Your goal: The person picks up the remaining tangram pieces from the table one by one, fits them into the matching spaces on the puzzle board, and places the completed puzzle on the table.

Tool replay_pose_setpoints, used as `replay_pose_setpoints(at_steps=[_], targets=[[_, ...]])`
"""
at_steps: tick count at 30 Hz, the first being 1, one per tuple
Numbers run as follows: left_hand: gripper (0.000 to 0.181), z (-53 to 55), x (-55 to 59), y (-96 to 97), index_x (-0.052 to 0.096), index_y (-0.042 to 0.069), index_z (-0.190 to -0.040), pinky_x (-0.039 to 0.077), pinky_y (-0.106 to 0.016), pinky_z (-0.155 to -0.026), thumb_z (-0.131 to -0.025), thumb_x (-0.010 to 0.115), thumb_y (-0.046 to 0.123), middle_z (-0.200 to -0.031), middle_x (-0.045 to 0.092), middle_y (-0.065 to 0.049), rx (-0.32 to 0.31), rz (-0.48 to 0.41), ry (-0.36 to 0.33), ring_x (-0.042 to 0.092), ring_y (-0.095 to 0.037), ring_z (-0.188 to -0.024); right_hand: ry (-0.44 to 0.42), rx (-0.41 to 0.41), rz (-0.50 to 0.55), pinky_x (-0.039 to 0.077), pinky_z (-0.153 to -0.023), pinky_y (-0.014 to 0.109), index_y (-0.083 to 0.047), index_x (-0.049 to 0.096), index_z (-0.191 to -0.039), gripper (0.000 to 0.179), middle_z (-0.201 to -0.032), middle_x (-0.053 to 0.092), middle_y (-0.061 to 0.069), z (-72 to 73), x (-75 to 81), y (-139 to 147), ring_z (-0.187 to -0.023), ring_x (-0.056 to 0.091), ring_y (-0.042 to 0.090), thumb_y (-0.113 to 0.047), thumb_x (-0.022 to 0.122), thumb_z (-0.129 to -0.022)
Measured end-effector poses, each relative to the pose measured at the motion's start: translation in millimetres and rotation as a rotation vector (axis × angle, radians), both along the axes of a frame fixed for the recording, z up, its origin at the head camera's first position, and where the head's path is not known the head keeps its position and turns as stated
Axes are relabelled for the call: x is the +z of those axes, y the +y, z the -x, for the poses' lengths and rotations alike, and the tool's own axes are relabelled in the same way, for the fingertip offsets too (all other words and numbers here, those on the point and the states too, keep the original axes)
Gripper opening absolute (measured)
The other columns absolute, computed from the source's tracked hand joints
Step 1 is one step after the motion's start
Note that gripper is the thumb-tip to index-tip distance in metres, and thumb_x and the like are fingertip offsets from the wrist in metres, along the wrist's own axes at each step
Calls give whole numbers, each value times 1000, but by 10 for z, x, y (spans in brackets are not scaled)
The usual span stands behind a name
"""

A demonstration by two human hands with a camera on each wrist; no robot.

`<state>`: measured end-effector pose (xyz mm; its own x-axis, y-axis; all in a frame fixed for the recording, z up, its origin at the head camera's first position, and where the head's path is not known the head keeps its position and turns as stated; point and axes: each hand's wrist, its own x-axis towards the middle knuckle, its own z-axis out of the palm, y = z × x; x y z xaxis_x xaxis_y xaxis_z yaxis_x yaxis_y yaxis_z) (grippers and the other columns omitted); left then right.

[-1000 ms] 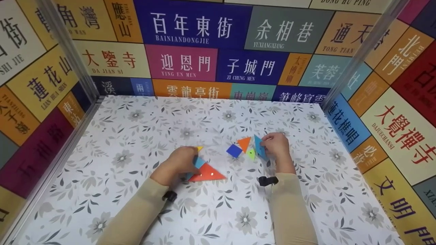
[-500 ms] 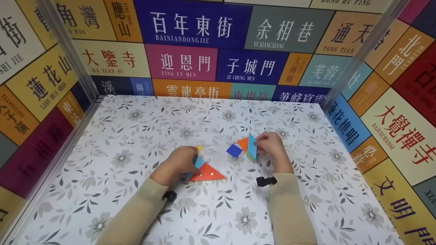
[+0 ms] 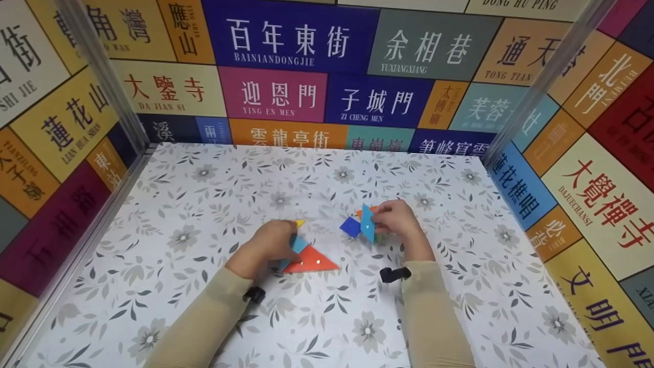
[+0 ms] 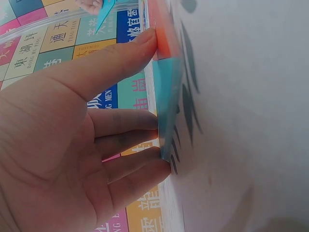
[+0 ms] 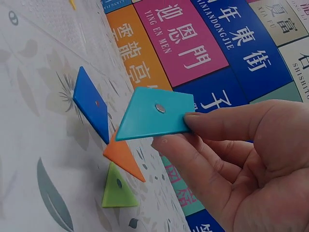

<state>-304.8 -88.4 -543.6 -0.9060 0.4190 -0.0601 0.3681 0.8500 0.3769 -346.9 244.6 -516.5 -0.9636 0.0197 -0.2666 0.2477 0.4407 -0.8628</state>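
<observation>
My right hand pinches a light-blue four-sided tangram piece between thumb and fingers, raised off the table. In the right wrist view, a dark-blue square, an orange triangle and a lime-green triangle lie below it. The head view shows the held piece partly covering the orange and green ones. My left hand rests on another group of pieces, its thumb on a red-orange triangle and its fingertips against a light-blue piece. A yellow tip shows beyond the fingers; the hand hides the rest.
The white table has a grey flower-and-leaf pattern. Walls with coloured street-name panels enclose its back and sides. Clear corner posts stand at the back. Each wrist wears a black strap.
My right hand has carried the light-blue piece leftward, from the right of the green triangle to a spot near the dark-blue square. The left hand has stayed in place.
</observation>
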Motion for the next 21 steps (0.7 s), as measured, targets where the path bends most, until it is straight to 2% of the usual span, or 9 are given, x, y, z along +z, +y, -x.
replay_pose_setpoints(at_steps=[7,11,18,21], targets=[[46,9,-9,6,68,10,-93,49,-37,-75,-72,98,36,-83,64,1,10,-16,-29,54,-21,-77,-13,32,-24,65,-88,44,0,71,-104,11,-101,67,10,4,-20,-75,-85,74,25,-4,74,-94],[44,10,-13,6,68,10,-92,48,-37,-73,-72,99,34,-82,62,1,13,-31,-44,54,-21,-76,-11,52,-42,65,-87,45,-1,70,-100,8,-98,66,9,-3,-28,-120,-80,73,22,-4,75,-93],[45,6,-12,-3,66,7,-89,47,-37,-73,-71,98,32,-79,56,0,-29,-25,8,48,-21,-77,-35,73,-4,66,-82,37,1,70,-104,12,-102,67,9,-15,-41,-199,-82,71,17,-2,75,-93],[45,5,-11,-5,66,8,-89,47,-38,-74,-72,99,33,-80,57,0,-21,-22,3,49,-21,-77,-33,87,-19,65,-78,34,1,71,-104,13,-103,68,10,-20,-44,-224,-79,72,18,-3,75,-93]])
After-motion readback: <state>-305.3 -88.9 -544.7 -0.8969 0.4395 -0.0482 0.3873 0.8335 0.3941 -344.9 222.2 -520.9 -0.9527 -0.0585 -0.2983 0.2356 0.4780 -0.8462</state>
